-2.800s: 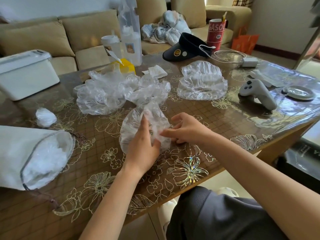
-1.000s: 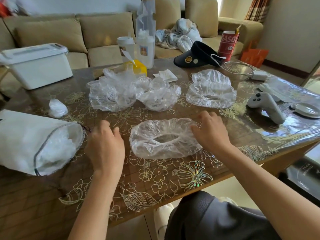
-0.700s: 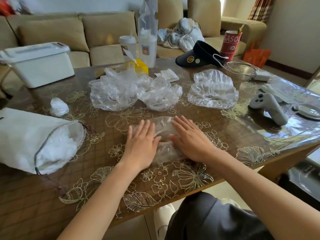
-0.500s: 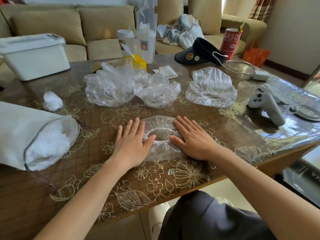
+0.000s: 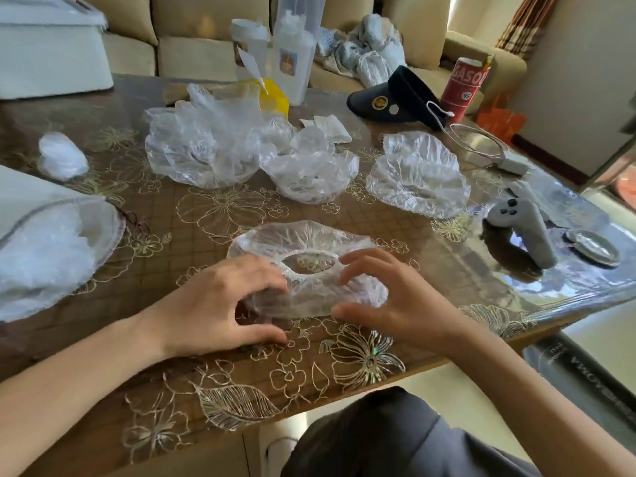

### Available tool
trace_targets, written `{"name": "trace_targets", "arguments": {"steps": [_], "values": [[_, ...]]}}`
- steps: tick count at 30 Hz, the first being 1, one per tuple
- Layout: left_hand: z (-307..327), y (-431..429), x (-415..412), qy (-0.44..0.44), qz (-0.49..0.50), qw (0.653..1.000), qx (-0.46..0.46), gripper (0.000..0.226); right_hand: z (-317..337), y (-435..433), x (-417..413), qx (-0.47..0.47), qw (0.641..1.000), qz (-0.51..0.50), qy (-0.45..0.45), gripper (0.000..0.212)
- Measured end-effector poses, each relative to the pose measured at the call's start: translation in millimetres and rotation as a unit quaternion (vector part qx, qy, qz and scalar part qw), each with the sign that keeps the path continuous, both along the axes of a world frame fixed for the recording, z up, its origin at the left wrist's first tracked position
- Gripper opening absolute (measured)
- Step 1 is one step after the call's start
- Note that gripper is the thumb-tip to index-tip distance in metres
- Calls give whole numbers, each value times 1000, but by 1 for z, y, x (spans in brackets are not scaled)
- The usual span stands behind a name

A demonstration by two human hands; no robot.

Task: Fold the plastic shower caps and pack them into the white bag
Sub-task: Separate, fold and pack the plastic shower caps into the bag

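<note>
Flower-print bench [image 5: 213, 215], beige sofa [image 5: 192, 25] behind it. On my feed the white bag [image 5: 31, 196] lies on its side at far left, mouth open toward centre, w/ crumpled clear plastic inside. White lidded box [image 5: 51, 53] at back left, contents hidden. The shower cap [image 5: 303, 235] lies flat near the front edge, elastic opening up. Left grip [image 5: 220, 304] is curled round its near-left edge. Right grip [image 5: 395, 304] is clawed round the near-right edge, fingertips by the opening. Loose cap heaps [image 5: 206, 149] sit mid-bench, and one folded cap [image 5: 62, 156] is near the bag.
</note>
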State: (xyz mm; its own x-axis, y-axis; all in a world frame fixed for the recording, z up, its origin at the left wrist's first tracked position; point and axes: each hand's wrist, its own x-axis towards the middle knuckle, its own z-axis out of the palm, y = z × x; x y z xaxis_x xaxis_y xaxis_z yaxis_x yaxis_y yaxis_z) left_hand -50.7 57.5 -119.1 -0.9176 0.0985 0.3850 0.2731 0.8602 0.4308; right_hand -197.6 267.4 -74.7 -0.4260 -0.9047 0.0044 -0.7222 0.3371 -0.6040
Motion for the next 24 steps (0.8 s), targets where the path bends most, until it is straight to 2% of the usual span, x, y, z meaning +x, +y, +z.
{"name": "trace_targets", "arguments": {"steps": [3, 5, 10, 13, 15, 17, 18, 21, 24], "values": [[-1, -6, -3, -3, 19, 1000, 13, 36, -12, 2, -1, 53, 997, 35, 52, 50], [-3, -8, -2, 10, 29, 999, 25, 32, -19, -3, -6, 21, 997, 18, 67, 37], [1, -5, -2, 23, 53, 990, 126, 33, -32, -9, -16, -75, 986, -5, 150, 18], [0, -10, -4, 15, 59, 997, 45, 49, -31, -9, -21, -127, 981, -49, 134, 8], [-4, -13, -5, 30, 68, 997, -6, 39, -26, -11, -24, -136, 984, -65, 91, 20], [-1, -15, -4, 41, 82, 996, 3, 21, -25, -13, -25, -104, 988, -39, 109, 37], [1, -15, -3, 43, 82, 996, 16, 18, -28, -12, -25, -93, 987, -21, 131, 37], [8, -19, -3, 23, 75, 997, 20, 18, -25, -13, -27, -97, 982, 3, 163, 19], [23, -24, 5, -34, 86, 995, 28, 21, -16, -4, -20, -79, 991, 6, 109, 16]]}}
